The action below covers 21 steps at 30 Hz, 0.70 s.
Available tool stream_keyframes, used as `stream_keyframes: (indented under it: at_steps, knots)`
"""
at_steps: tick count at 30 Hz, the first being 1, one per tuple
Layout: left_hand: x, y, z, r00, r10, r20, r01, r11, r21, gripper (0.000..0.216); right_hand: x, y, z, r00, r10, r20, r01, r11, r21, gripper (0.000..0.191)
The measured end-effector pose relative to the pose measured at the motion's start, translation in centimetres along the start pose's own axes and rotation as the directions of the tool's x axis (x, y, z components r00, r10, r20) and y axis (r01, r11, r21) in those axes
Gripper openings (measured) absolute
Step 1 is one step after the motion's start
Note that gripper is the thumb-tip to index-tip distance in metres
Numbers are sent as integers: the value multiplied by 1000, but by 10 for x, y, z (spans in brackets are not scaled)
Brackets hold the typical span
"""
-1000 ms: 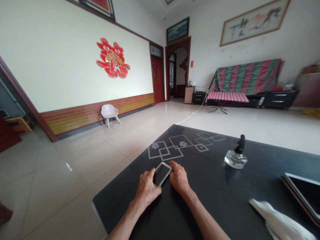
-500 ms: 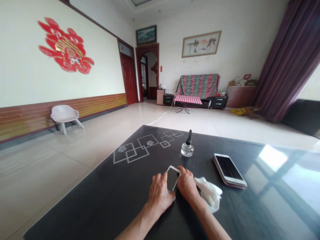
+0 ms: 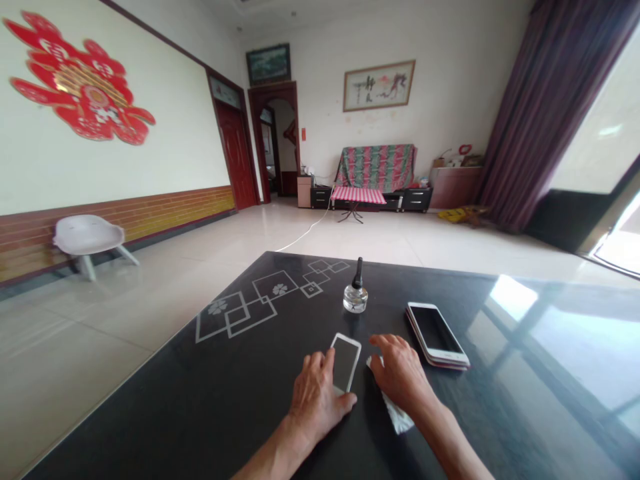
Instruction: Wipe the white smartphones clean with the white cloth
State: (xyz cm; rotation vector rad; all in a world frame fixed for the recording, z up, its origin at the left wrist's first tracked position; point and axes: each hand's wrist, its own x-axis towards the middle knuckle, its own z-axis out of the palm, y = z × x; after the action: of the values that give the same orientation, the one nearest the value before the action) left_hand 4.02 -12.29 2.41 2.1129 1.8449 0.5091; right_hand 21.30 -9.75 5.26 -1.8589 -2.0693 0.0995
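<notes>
The fingers (image 3: 324, 365) of your left hand (image 3: 320, 397) lie loosely spread against the left edge of the small phone (image 3: 346, 360), and the thumb seems to touch its near end. Your right hand (image 3: 400, 373) rests flat, unclenched, on the white cloth (image 3: 397, 419) just beside the phone, on the black table (image 3: 225, 400).

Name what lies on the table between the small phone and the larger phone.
In the head view, the right hand lies between the small phone and the larger phone, resting on a white cloth.

Black table (image 3: 215, 407) bears small phone (image 3: 346, 362), larger phone (image 3: 437, 327), glass bottle (image 3: 355, 298), white cloth (image 3: 398, 417).
</notes>
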Motion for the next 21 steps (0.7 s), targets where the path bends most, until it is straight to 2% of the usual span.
stream_keyframes:
  at_steps: [4,7,13,21]
  knots:
    - [7,-2,-8,996,37,78,-34,999,-33,94,-1,31,-9,989,41,142,-46,998,35,32]
    - [7,-4,-5,994,80,73,-76,995,-58,98,-6,41,-6,983,16,183,-26,998,56,35]
    - [13,-8,14,992,123,-11,-124,987,-107,90,-11,35,9,986,2,165,-5,1000,14,22]
    - [34,4,20,988,151,-33,-154,983,-100,85,-7,45,18,988,-92,126,81,992,94,15]
